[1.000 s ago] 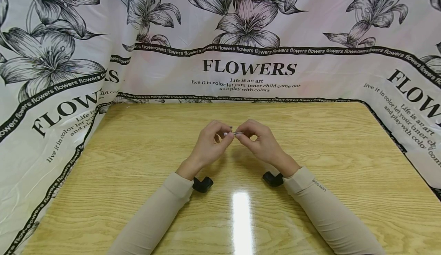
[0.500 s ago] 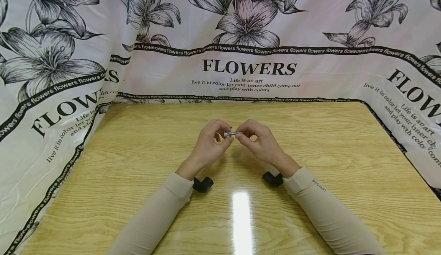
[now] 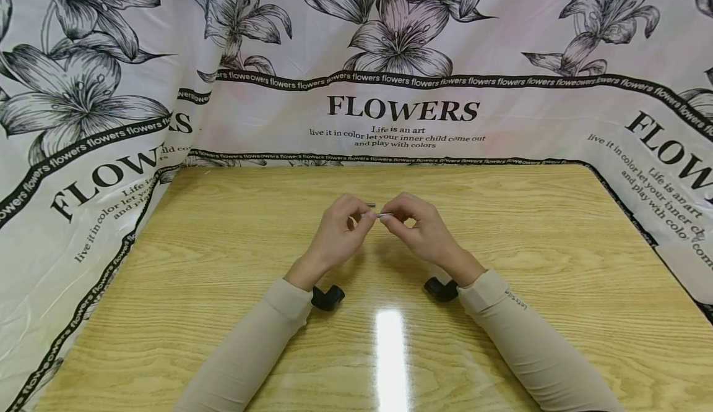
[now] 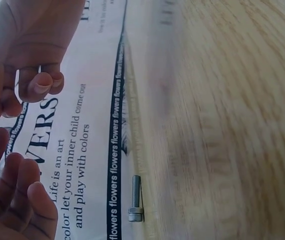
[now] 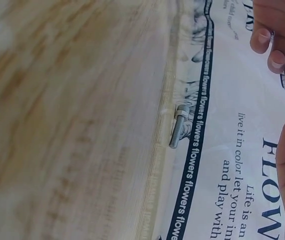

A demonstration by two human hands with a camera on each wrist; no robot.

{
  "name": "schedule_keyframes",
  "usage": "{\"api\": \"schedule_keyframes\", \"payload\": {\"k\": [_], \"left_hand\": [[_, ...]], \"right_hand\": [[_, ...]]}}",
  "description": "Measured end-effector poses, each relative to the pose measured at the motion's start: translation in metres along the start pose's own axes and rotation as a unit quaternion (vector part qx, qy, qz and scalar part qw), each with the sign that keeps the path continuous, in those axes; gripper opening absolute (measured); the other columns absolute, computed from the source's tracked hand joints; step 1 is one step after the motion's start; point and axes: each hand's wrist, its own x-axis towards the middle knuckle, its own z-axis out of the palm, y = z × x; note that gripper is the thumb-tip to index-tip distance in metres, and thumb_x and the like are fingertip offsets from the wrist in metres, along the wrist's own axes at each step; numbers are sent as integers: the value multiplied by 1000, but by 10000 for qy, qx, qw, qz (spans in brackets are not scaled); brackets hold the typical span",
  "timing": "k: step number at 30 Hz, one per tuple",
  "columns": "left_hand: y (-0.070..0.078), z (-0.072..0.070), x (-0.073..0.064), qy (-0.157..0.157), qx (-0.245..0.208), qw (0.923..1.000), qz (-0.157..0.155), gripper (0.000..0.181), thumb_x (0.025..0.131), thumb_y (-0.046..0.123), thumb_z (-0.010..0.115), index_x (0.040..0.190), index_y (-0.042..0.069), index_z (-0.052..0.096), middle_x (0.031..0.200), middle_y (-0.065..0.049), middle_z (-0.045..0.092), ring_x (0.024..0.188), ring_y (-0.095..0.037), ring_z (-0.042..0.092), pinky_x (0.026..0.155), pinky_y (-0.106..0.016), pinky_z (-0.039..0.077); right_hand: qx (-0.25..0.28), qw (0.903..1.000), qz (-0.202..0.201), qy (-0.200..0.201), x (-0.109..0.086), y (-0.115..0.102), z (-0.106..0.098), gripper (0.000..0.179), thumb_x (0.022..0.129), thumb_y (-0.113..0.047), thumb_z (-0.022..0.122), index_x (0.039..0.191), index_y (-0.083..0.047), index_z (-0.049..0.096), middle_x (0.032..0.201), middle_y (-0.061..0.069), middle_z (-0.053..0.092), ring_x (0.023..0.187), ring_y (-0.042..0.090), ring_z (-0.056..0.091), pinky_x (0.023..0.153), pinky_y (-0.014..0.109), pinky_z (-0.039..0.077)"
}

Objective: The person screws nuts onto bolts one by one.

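Note:
In the head view, my left hand [image 3: 344,226] and right hand [image 3: 416,226] meet over the middle of the table, thumbs and fingertips pinching the two ends of a small metal bolt [image 3: 384,214]. The left fingers cover its thicker end; the right fingertips hold the thin shank end. Its thread shows at the left edge of the left wrist view. A second bolt [image 4: 136,199], with a nut close to its head, lies on the table beyond the hands; in the head view my left fingers hide part of it.
The wood-grain table [image 3: 250,338] reaches to a flower-printed cloth [image 3: 401,118] at the back and both sides. Black angled pieces, one at the left wrist [image 3: 328,299] and one at the right wrist [image 3: 441,289], stick out beside the cuffs.
The left thumb drew back, baring the held bolt's thicker end, and now covers it again. More of the lying bolt shows past the left fingers. The right hand stays put.

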Motion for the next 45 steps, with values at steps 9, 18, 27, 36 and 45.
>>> {"api": "schedule_keyframes", "payload": {"k": [9,18,27,36,45], "left_hand": [[1,-2,0,27,105,9999,9,17,87,9,70,100,8,59,95,-1,58,81,-17,54,65,-36,48],[0,-3,0,12,130,9999,89,10,90,9,66,97,8,59,99,-2,58,82,-19,54,65,-36,47],[2,-1,0,-26,143,9999,-75,12,96,17,59,92,9,66,95,-2,60,82,-18,53,65,-37,48],[3,-1,0,12,30,10000,-27,17,87,10,69,101,6,61,96,-2,58,84,-22,55,66,-35,48],[3,-1,0,-25,72,10000,30,7,94,13,61,98,8,61,97,-2,59,83,-20,55,65,-38,48]], "right_hand": [[52,9999,134,-43,-3,21,4,6,90,1,63,93,-3,66,88,7,62,73,14,54,64,28,48],[66,9999,107,-17,-2,27,6,6,90,0,63,93,-4,67,88,4,62,72,13,54,63,29,47],[56,9999,-83,10,-3,8,2,11,89,7,61,94,-2,64,82,4,58,69,13,52,61,28,46],[82,10000,-2,29,-2,9,3,11,88,8,62,93,-1,65,83,7,59,70,15,54,62,31,48],[91,9999,51,-30,-7,36,6,11,91,-1,62,96,-9,66,85,-2,59,71,12,54,62,27,48]]}}
